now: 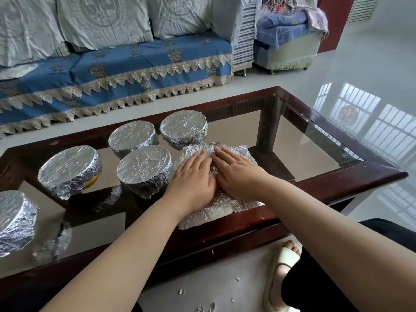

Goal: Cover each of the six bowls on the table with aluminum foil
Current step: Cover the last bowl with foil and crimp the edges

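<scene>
Left hand point(192, 176) and right hand point(236, 172), side by side, thumbs touching, fingers straight and spread flat, pressing down on loose foil sheet point(225, 206), no pinch; sheet crumpled, long axis running from near table edge point(247, 224) away from the person, near corner overlapping the wooden frame; bare glass point(304, 154) to the right of the hands; five foil-covered bowls: one point(183, 126) just beyond the fingertips, one point(144, 164) just left of the left hand, three point(132, 137) point(68, 168) point(14, 219) farther left; foil scraps point(181, 291) on floor
</scene>
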Motion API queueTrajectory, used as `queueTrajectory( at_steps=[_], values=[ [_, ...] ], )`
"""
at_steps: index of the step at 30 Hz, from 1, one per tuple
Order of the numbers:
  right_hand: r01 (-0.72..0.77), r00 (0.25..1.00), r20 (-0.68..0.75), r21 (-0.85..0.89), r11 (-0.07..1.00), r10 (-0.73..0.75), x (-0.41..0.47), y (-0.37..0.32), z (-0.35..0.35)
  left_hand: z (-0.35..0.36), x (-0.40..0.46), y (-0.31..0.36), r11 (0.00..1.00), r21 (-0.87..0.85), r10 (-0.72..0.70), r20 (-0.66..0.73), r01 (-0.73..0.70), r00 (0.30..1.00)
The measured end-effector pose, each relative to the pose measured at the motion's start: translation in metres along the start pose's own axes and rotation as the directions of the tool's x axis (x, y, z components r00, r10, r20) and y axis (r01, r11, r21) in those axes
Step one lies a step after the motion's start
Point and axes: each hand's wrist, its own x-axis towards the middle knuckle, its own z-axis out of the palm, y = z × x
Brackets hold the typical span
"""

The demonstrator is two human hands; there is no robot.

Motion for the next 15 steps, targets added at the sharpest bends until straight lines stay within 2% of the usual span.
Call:
queueTrajectory(
  at_steps=[5, 8, 12, 15],
  values=[
    [-0.012, 1.000, -0.028, 0.072, 0.997, 0.014, 0.001, 0.003, 0.003, 0.006, 0.004, -0.003, 1.000, -0.018, -0.012, -0.013, 0.012, 1.000],
    [-0.029, 0.997, -0.069, 0.231, 0.973, 0.046, 0.003, 0.004, 0.004, 0.007, 0.004, -0.004, 1.000, -0.014, -0.007, -0.030, 0.007, 1.000],
    [-0.083, 0.987, -0.082, 0.475, 0.876, 0.138, 0.011, 0.006, -0.001, 0.007, 0.003, -0.004, 1.000, -0.004, -0.007, -0.038, 0.007, 0.999],
    [-0.125, 0.976, -0.078, 0.562, 0.817, 0.202, 0.014, 0.003, -0.001, 0.008, 0.004, -0.003, 1.000, -0.014, 0.000, -0.047, 0.000, 0.999]
  ],
)
